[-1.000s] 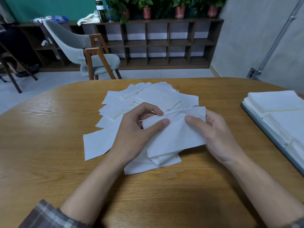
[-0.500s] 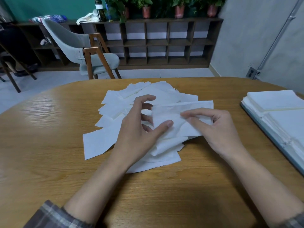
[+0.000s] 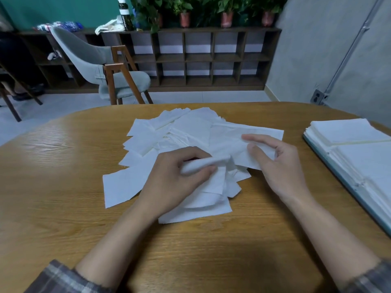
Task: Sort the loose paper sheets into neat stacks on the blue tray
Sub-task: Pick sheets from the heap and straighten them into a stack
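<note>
1. The left hand [image 3: 179, 178] curls over the near side of the pile of loose sheets [image 3: 152, 140], with thumb and fingers pinching a rolled fold of white paper.
2. The right hand [image 3: 281, 163] pinches a long sheet [image 3: 230, 140] between thumb and forefinger, near its right end.
3. That sheet lies across the top of the pile, mid-table [image 3: 63, 187]. Motion blur makes it hard to tell whether both hands grip the same sheet.
4. The blue tray [image 3: 359, 195] sits at the table's right edge, well apart from the pile, and bears two neat white stacks [image 3: 342, 132].
</note>
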The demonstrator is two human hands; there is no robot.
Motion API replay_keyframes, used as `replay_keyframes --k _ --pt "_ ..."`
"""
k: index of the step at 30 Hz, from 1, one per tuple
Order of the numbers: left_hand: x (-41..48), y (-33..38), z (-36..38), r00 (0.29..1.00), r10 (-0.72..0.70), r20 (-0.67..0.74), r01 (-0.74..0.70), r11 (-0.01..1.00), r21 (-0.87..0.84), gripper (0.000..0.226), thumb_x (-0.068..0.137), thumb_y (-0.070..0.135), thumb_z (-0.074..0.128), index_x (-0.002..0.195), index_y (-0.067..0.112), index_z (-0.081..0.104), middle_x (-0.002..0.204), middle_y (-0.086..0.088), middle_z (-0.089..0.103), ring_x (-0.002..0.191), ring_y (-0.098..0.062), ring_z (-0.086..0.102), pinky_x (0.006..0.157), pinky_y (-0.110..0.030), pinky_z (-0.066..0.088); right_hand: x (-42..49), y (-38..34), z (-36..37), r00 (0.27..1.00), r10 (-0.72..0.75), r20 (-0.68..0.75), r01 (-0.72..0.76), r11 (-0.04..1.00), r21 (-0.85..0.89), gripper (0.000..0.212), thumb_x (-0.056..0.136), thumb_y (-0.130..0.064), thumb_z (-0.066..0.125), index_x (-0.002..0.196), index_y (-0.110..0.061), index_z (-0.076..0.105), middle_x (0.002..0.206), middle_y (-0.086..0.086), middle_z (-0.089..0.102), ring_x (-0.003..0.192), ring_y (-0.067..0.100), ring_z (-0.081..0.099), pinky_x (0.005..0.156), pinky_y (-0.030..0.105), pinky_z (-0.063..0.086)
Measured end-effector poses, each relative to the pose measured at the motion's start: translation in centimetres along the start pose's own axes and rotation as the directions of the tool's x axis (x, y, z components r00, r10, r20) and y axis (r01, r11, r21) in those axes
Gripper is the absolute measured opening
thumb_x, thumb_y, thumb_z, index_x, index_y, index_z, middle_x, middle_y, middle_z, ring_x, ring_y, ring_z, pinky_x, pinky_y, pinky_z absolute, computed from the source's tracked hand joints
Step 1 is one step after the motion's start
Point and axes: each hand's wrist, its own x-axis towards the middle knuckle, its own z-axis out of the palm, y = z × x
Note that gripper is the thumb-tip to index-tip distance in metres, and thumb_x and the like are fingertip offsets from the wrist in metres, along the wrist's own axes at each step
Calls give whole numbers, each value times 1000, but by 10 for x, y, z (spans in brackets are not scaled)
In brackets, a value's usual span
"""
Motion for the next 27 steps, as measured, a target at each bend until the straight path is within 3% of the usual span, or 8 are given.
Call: replay_keyframes --k 6,10,13,17,19,21,23,27 --pt "1 10 -1 991 -137 11 135 960 -243 21 100 29 71 84 17 79 80 5 74 72 -6 65 64 -18 47 -2 -2 -1 984 -90 157 79 994 76 21 100 -11 69 116 -20 78 117 -21 76 121 -8 62 98 5 41" --pt "1 9 3 991 -128 35 132 971 -197 50 105 39 61 72 1 57 68 -6 46 63 -13 42 57 -25 30 -4 -3 1 943 -131 307 77 980 183 22 95 -22 67 115 -25 77 120 -14 77 124 4 65 104 17 45" --pt "0 12 4 987 -157 45 163 961 -223 62 107 45 53 71 -5 48 65 -11 45 62 -19 41 60 -31 30 -4 -2 1 932 -97 350 -5 960 280 29 90 -39 67 107 -19 79 112 -9 78 115 10 68 100 31 48" --pt "-1 11 5 972 -207 111 230 931 -284 79 106 60 49 75 -13 53 74 -35 56 66 -44 55 72 -39 38 -8 -3 3 904 -111 413 -21 953 303 28 96 -32 72 116 -13 77 120 1 78 116 20 72 98 33 57" --pt "-1 13 6 957 -248 149 281 921 -269 82 104 64 46 75 -12 59 76 -33 62 69 -36 61 74 -38 43 -10 -7 6 928 -83 364 -33 953 300 19 99 -25 72 112 -13 79 114 0 80 111 18 74 92 28 57" --pt "0 12 7 937 -295 184 335 909 -247 73 102 63 38 72 7 76 76 -13 75 79 -22 73 82 -34 52 -10 -9 8 961 -51 271 -19 968 250 14 100 -18 68 103 -12 81 103 -1 81 99 16 76 84 25 55" --pt "1 9 9 941 -287 179 326 910 -258 65 104 63 36 85 24 84 90 -1 81 90 -14 75 90 -27 56 -8 -8 7 982 -30 187 -8 980 198 13 100 -16 69 96 -13 81 95 0 81 92 19 76 79 33 56" --pt "0 4 9 985 -173 17 170 945 -280 57 89 72 51 106 27 81 99 7 80 94 -8 74 85 -21 55 -10 -4 7 988 -139 61 142 989 -46 8 95 -25 73 89 -23 79 86 -9 77 79 23 70 70 49 55"
